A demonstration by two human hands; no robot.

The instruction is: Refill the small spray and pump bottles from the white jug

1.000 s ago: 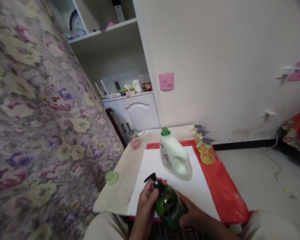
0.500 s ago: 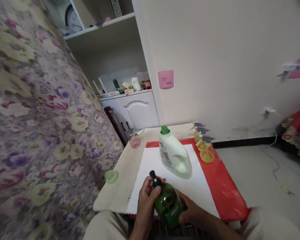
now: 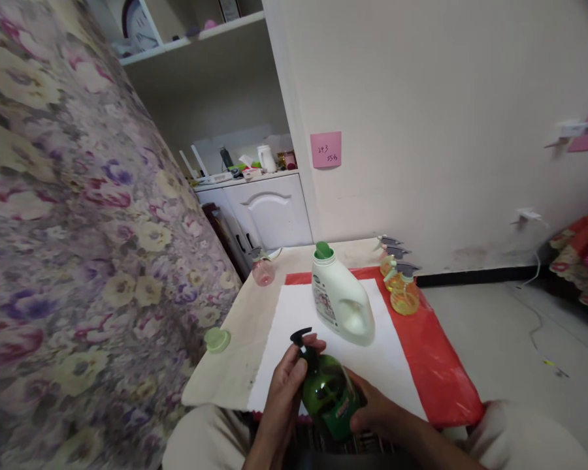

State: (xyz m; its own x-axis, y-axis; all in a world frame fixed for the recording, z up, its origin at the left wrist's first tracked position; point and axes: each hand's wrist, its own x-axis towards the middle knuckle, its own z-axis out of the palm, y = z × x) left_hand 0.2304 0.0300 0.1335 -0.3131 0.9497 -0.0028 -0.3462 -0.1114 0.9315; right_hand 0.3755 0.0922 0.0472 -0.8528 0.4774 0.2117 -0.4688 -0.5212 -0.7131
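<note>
A dark green pump bottle (image 3: 328, 395) is tilted between my two hands, low at the table's near edge. My left hand (image 3: 287, 378) has its fingers closed around the collar of the black pump head (image 3: 302, 339). Around the bottle's lower right side, my right hand (image 3: 372, 408) grips the body. Just beyond stands a pale green detergent jug (image 3: 343, 300) without its cap, a green spout showing in its neck. On the left of the table lies a light green cap (image 3: 217, 339).
A pink spray bottle (image 3: 262, 269) stands at the far left. Several yellow spray bottles (image 3: 404, 297) line the right side on a red sheet (image 3: 436, 365). White paper (image 3: 269, 365) lies under the jug. A floral curtain (image 3: 102, 261) hangs close on the left.
The black pump head has turned in my left hand, so its nozzle now points to the right. My right hand keeps its hold on the bottle. The view has shifted slightly.
</note>
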